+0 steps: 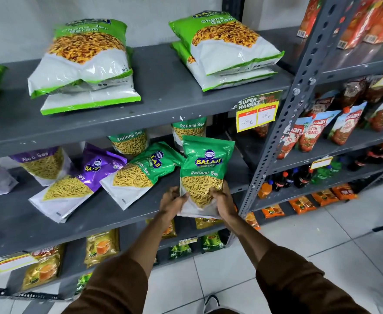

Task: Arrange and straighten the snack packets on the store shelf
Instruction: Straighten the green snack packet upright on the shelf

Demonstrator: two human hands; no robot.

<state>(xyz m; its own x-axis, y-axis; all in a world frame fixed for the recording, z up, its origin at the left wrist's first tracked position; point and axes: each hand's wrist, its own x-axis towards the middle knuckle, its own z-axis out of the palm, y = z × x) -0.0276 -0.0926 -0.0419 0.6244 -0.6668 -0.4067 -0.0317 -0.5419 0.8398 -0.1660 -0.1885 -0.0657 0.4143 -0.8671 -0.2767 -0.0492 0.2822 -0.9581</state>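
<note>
I hold a green Ratlami Sev packet (205, 168) upright at the front edge of the middle shelf (95, 214). My left hand (172, 201) grips its lower left side and my right hand (223, 200) grips its lower right side. Another green Ratlami Sev packet (140, 173) lies tilted on the shelf just left of it. A purple Aloo Sev packet (79, 182) lies askew further left. Two more Ratlami Sev packets (129, 142) stand at the back of the shelf.
Two stacks of Chana Jor Garam packets (84, 64) lie on the upper shelf. A yellow price tag (257, 113) hangs from its edge. A grey perforated upright (283, 123) borders the right, with ketchup pouches (310, 132) and bottles beyond. Tea packs (102, 247) sit below.
</note>
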